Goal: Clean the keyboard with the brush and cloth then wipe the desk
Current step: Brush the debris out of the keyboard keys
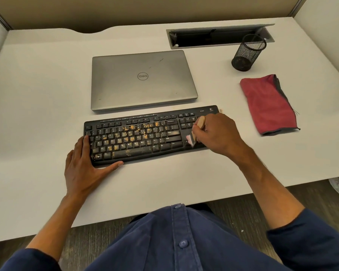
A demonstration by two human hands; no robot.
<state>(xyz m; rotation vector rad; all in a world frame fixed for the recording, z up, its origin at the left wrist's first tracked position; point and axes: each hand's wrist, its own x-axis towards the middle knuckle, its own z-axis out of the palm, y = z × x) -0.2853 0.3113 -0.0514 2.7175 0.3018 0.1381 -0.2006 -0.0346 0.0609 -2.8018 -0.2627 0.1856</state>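
A black keyboard (145, 135) lies on the white desk (37, 85), its middle keys speckled with orange crumbs. My right hand (217, 133) grips a small wooden-handled brush (196, 132), whose pale bristles touch the keys near the arrow cluster on the keyboard's right side. My left hand (82, 169) rests flat against the keyboard's left end, fingers on its edge and thumb along the front rim, holding nothing. A folded red cloth (268, 104) with a dark border lies on the desk to the right of the keyboard, untouched.
A closed grey laptop (143, 79) sits just behind the keyboard. A black mesh pen cup (247, 52) stands at the back right, in front of an open cable tray (213, 39). Cubicle walls surround the desk. The desk's front edge runs near my torso.
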